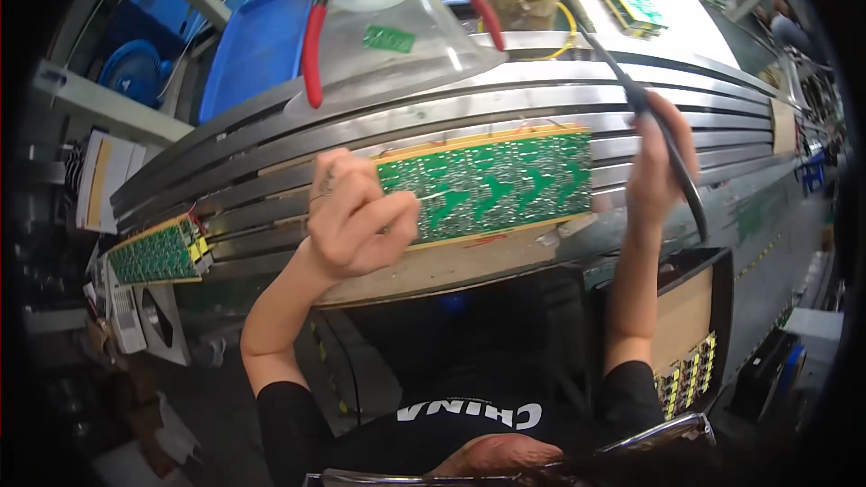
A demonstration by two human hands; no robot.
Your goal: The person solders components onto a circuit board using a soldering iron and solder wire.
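Green circuit board (pixel 505 188) lies component-dense face up on the slatted metal bench (pixel 735 138), directly in front of the person. Left hand (pixel 356 216): over the board's left end, fingers curled; cannot tell whether a thin bright sliver at the fingertips is gripped. Right hand (pixel 663 162): closed around a dark-handled soldering iron (pixel 639 97), held right of the board, shaft angled up and left.

Containers noted:
- Translucent plastic container (pixel 424 72), beyond the board: small green board piece (pixel 390 38) in or on it, cannot tell which; red-gripped hand tool (pixel 313 54) extends over it.
- Blue plastic tray (pixel 257 54), upper left.
- Round brown pot (pixel 523 11), hollow-topped, near the translucent container.
- Black crate (pixel 723 298), lower right: cardboard sheet (pixel 683 311) and yellow-and-black component boards (pixel 690 374) inside.
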